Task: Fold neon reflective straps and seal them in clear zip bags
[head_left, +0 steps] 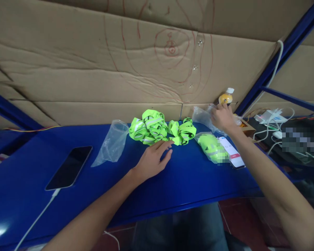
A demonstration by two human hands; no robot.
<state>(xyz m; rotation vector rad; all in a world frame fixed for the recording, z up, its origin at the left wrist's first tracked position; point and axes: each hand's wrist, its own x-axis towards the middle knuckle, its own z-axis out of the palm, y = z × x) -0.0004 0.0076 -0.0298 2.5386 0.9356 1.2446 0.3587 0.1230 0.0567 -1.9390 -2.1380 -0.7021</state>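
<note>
My left hand [155,158] reaches over the blue table with its fingers stretched out and apart, at the near edge of the neon-green reflective straps. A larger heap of straps [153,125] lies left of a smaller bundle [185,131]. At the back right, my right hand [223,118] is curled down at a clear plastic bag [202,116], which rises against its fingers; the fingertips are partly hidden. Just behind that hand stands a bottle with orange contents and a white cap [226,97]. A packed bag of green straps [210,148] lies nearer to me, below the right hand.
A lit phone [231,153] lies beside the packed bag, under my right forearm. On the left are an empty clear bag [111,143] and a dark phone [69,168] on a white cable. A cardboard box [247,128] and tangled cables are at right. Cardboard [94,83] walls the back.
</note>
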